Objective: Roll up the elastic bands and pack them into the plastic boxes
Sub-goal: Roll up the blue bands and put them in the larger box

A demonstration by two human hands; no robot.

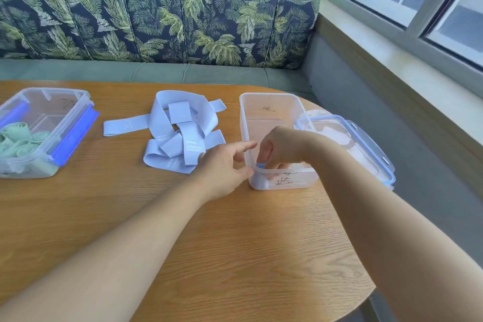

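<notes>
Entry: the blue roll [261, 165] sits low in the near-left corner of the clear box [271, 102]. Your right hand [279, 146] reaches in, fingers curled and pinching it. Risk: let go before it is wedged and the elastic may spring open. Only a pale blue edge shows. Your left hand [222, 167] braces the corner, fingers apart. The loose bands [177, 128] lie tangled on the surface [235, 243].

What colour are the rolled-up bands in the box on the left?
The rolled bands are pale mint green, clearest in the head view.
</notes>
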